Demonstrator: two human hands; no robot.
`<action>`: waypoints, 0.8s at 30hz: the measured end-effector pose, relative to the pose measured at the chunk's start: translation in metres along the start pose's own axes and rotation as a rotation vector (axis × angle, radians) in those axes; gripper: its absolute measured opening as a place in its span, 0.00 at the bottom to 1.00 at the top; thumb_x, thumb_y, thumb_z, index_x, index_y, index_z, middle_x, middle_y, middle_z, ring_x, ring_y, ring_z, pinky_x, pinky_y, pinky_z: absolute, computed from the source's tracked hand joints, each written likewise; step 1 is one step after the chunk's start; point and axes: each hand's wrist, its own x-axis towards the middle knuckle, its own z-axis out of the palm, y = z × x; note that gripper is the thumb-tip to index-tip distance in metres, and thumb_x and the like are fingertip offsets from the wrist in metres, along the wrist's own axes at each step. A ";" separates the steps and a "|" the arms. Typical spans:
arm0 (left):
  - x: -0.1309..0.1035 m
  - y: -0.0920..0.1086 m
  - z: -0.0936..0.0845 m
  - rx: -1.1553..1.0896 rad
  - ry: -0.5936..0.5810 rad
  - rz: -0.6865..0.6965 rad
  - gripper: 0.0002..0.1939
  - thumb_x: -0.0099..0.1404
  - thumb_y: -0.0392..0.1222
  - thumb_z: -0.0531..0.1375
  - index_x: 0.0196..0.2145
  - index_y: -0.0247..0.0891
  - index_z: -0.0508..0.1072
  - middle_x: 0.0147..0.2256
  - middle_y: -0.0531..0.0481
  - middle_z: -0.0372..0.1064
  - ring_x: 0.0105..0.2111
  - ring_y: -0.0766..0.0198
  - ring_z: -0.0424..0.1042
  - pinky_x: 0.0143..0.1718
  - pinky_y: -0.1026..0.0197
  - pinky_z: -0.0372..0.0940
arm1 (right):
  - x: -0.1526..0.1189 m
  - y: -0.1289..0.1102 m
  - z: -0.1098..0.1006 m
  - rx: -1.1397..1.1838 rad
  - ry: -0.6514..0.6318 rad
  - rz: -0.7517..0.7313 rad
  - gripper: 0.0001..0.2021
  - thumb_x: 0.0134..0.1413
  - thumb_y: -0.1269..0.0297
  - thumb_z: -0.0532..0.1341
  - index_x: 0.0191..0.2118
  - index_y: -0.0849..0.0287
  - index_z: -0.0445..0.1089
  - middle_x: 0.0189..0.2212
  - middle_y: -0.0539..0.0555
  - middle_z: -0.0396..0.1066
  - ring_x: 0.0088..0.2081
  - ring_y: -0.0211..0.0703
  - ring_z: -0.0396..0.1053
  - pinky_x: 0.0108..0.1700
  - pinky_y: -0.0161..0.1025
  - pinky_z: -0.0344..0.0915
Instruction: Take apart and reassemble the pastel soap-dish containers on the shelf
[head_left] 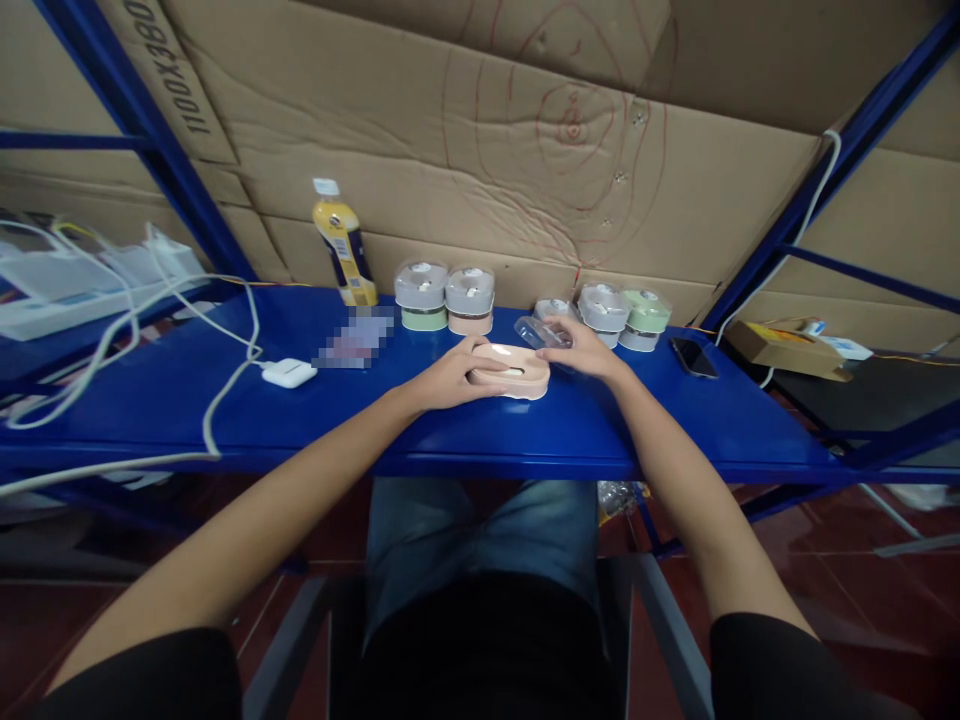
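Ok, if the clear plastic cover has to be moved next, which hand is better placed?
Probably the right hand: it is at the clear plastic cover and seems to hold its right end. The left hand is gripping the pink box.

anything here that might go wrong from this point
The clear plastic cover is tilted in the right hand, so it could slip from the fingers. It's also close to the lidded containers behind, so a backward swing might knock one. And a white cable runs over the front edge of the blue table on the left hand's side; an arm might snag it.
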 end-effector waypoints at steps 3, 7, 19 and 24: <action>0.001 -0.001 -0.003 0.001 0.020 -0.011 0.25 0.67 0.66 0.71 0.53 0.48 0.88 0.59 0.40 0.70 0.66 0.37 0.70 0.74 0.32 0.62 | 0.004 0.004 0.001 -0.010 0.057 -0.006 0.42 0.48 0.40 0.74 0.66 0.55 0.72 0.61 0.63 0.79 0.58 0.65 0.78 0.64 0.65 0.74; 0.003 -0.009 -0.009 0.029 0.121 -0.062 0.25 0.68 0.65 0.69 0.53 0.47 0.88 0.60 0.39 0.72 0.66 0.37 0.70 0.74 0.32 0.63 | 0.008 0.013 -0.004 0.004 0.135 0.032 0.44 0.50 0.37 0.72 0.69 0.54 0.70 0.61 0.63 0.78 0.58 0.63 0.78 0.63 0.62 0.76; 0.002 -0.037 -0.018 0.150 0.299 -0.263 0.22 0.63 0.61 0.71 0.45 0.42 0.87 0.48 0.39 0.75 0.63 0.36 0.71 0.70 0.32 0.66 | 0.004 0.018 -0.018 -0.274 -0.107 0.075 0.43 0.42 0.42 0.81 0.64 0.54 0.77 0.58 0.62 0.81 0.59 0.68 0.79 0.67 0.69 0.73; 0.003 -0.036 -0.017 0.158 0.273 -0.273 0.18 0.64 0.57 0.71 0.43 0.42 0.86 0.45 0.40 0.75 0.61 0.35 0.72 0.68 0.30 0.68 | 0.004 0.015 -0.016 -0.272 -0.130 0.099 0.42 0.42 0.44 0.81 0.64 0.52 0.79 0.62 0.61 0.80 0.62 0.68 0.78 0.69 0.68 0.71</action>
